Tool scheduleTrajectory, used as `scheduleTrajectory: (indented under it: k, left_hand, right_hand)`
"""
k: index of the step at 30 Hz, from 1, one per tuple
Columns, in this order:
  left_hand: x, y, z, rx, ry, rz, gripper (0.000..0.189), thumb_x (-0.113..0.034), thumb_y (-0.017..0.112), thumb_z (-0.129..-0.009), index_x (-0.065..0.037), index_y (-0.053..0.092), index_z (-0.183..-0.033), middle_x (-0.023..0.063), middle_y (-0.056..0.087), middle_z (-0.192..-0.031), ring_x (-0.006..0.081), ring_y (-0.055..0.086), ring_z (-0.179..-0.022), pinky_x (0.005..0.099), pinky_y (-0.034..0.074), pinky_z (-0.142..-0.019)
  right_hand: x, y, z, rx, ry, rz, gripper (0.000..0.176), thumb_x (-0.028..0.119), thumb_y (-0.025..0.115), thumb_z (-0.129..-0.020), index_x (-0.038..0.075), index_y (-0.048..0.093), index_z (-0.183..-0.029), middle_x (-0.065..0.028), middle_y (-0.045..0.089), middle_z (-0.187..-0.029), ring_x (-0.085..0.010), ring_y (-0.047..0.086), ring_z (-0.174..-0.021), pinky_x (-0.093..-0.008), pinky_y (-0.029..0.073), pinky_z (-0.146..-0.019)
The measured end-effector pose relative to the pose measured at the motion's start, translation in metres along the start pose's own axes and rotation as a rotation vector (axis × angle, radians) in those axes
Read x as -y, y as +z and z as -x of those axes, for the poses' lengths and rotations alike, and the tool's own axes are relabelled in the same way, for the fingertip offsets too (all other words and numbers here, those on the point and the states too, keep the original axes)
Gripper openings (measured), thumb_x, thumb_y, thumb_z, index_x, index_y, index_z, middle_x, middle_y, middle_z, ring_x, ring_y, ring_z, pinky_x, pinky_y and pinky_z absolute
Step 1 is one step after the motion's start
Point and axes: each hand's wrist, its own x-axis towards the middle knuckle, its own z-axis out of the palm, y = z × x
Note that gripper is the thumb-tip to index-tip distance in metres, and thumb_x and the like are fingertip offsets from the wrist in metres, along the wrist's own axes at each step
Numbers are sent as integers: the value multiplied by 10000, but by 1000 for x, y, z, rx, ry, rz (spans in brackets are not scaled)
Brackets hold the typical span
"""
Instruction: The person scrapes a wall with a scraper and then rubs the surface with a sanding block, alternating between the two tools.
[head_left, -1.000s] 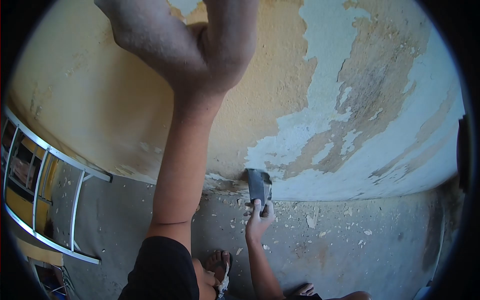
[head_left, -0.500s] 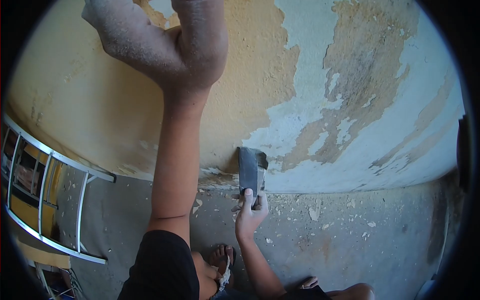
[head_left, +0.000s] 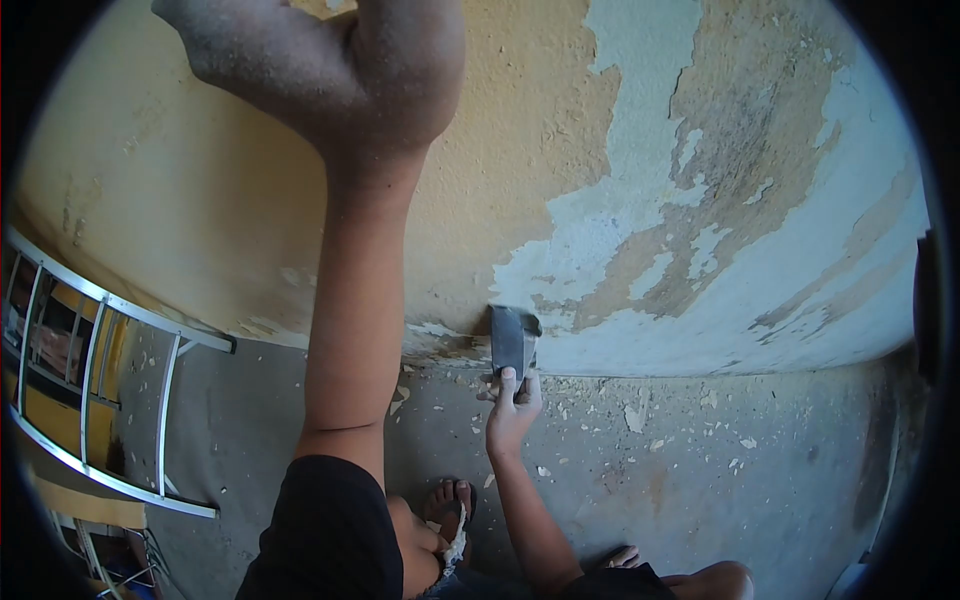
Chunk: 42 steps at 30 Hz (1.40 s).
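My right hand (head_left: 514,405) is closed around the lower end of a paint scraper (head_left: 509,338), thumb pressed along its dark grey face. The scraper's broad upper edge rests at the base of the wall (head_left: 580,230), beside a border of bare pale plaster and yellowish paint. Dust coats my left hand (head_left: 340,75), which is raised high and close to the camera, against or near the wall. Its thumb and fingers stand apart, with their tips cut off by the top of the view. I see nothing held in it.
Paint flakes (head_left: 635,418) lie scattered over the grey floor (head_left: 690,500) along the wall. To the left leans a metal ladder (head_left: 163,420), with a wooden-topped piece (head_left: 90,503) below it. My sandalled foot (head_left: 450,505) is near the wall.
My right hand and the scraper sit slightly further right in the view, and the hand is a little higher. The camera view has shifted slightly; my left hand stays raised.
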Motion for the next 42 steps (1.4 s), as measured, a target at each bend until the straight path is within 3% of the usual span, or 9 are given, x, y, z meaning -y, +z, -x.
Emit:
scheduleTrajectory:
  k: [5,11,13,16,29,32,34,37,42]
  left_hand:
    - [2,1,1,6,-112,-75,292,-73,432,-875,95,575,-1066,128,580,-1068,139,498,-919,282,424,-809]
    - [-2,9,-6,-34,145,137,289,-56,411,-888,91,579,-1071,133,585,-1075,167,524,-967,308,420,-890]
    - [-34,26,-21,-249,-377,-70,297,-67,415,-899,93,581,-1085,135,583,-1097,173,524,-988,324,417,-927]
    - [4,0,4,-3,39,91,305,-72,414,-898,97,581,-1089,144,577,-1113,182,523,-1015,343,419,-948]
    - [10,-4,4,11,49,27,301,-58,419,-895,104,562,-1105,145,561,-1120,190,519,-1033,348,420,-968]
    - [15,-6,11,-86,-92,-52,295,-57,418,-900,93,563,-1108,136,561,-1112,181,522,-1029,332,425,-956]
    - [10,-10,4,-103,-296,20,264,-70,526,-757,149,537,-904,213,631,-898,218,638,-765,305,569,-729]
    - [11,15,-4,-376,-74,45,193,-46,517,-724,136,564,-769,169,634,-769,189,627,-666,265,564,-628]
    - [8,18,-8,-308,-108,106,215,-43,516,-705,137,603,-786,174,650,-795,186,628,-685,271,568,-665]
  right_hand:
    - [-23,-12,12,-66,109,47,271,281,576,-1020,15,570,-1072,-65,618,-911,-143,645,-801,-290,586,-564]
    - [7,-3,-5,76,47,-17,311,311,586,-1015,13,579,-1106,-61,621,-911,-148,643,-809,-301,576,-590]
    - [-33,-19,-2,24,105,-15,304,299,593,-1012,8,585,-1099,-55,624,-896,-133,629,-787,-302,572,-581]
    - [-47,-26,10,-56,186,-18,302,295,598,-1010,4,591,-1088,-49,623,-885,-117,615,-768,-304,568,-571]
    - [-51,-65,-8,-55,219,19,322,325,605,-1004,27,588,-1125,-50,623,-931,-124,622,-823,-310,582,-624]
    - [-15,-55,-25,49,160,-21,294,291,606,-1005,28,598,-1135,-49,630,-954,-132,631,-845,-310,581,-621]
    - [8,-46,-27,89,98,-57,269,268,604,-1007,24,605,-1120,-63,630,-941,-135,638,-855,-307,588,-635]
    - [-35,-67,-25,73,169,18,269,260,606,-1005,17,605,-1120,-68,629,-943,-134,638,-859,-306,597,-671]
    - [-31,-60,-15,-3,159,32,258,252,618,-1000,10,615,-1091,-34,612,-898,-100,600,-796,-312,595,-703]
